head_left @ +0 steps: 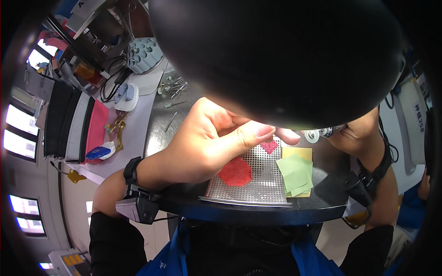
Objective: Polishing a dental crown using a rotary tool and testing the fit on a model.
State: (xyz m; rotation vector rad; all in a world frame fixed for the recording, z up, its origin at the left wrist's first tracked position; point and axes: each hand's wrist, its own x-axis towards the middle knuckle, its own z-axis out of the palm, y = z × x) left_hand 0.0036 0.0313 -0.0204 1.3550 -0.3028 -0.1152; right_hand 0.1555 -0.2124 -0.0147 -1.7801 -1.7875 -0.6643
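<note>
My left hand [209, 140] hovers over a perforated metal plate [258, 184], fingers pinched together near a small pink heart-shaped piece [270, 146]; whether it grips anything is hidden. A red flat piece [235, 172] lies on the plate just below that hand. My right hand [354, 133] at the right holds a small rotary tool with a white disc tip [314, 135]. A large dark round object [276, 60] close to the camera hides the space above both hands.
Green and yellow paper squares [297, 171] lie at the plate's right edge. The dark round table [248, 211] carries small metal tools [172, 89] at its far left. A side bench holds a pale blue tray [143, 54], cables and gold scissors [117, 131].
</note>
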